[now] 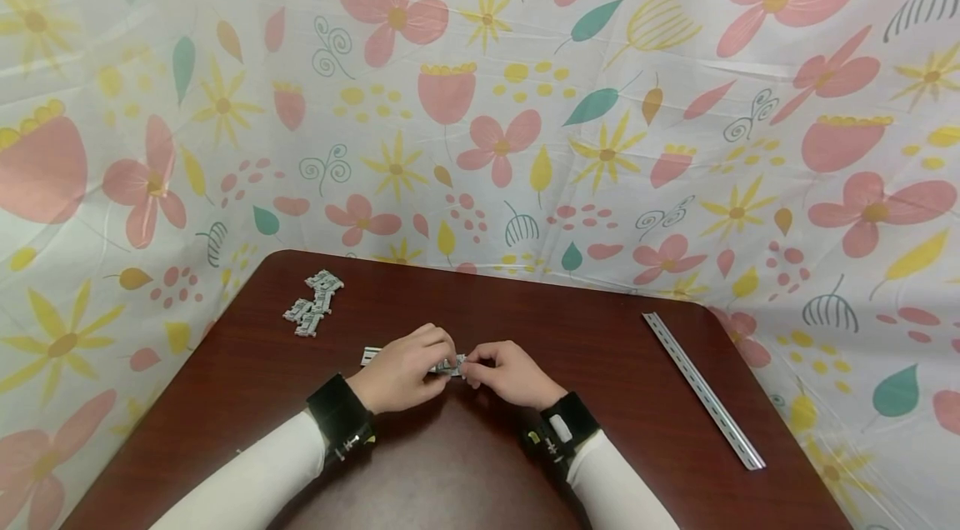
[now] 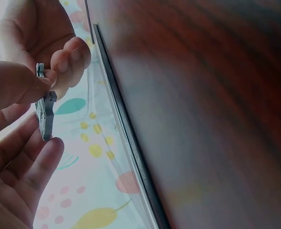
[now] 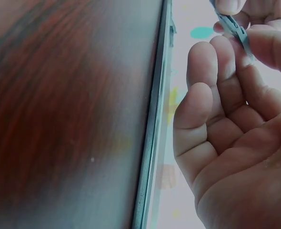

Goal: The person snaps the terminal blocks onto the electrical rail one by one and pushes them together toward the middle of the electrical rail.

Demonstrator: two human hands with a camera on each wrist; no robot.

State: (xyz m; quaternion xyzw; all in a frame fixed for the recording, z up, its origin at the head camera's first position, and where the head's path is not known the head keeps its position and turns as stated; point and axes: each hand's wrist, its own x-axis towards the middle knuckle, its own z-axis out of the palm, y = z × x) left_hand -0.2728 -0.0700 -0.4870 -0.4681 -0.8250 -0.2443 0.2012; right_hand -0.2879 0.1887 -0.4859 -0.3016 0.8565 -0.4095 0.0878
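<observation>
Both hands meet over the middle of the table around a small grey plastic clip-like part [image 1: 450, 366]. My left hand [image 1: 405, 367] pinches it between thumb and fingers. In the left wrist view the grey part [image 2: 46, 114] stands on edge, with a notched, stepped outline. My right hand [image 1: 512, 373] pinches the other end; in the right wrist view its thumb and index finger grip the grey part [image 3: 244, 42] while the other fingers curl loosely. Just beyond the left hand, a short slotted metal rail [image 1: 371, 355] shows one end, the rest hidden by the hand.
Several similar grey plastic parts [image 1: 315, 302] lie in a loose cluster at the table's back left. A long slotted metal rail [image 1: 705, 392] lies slantwise on the right side. The dark red-brown table [image 1: 480, 463] backs onto a flower-patterned curtain [image 1: 480, 97].
</observation>
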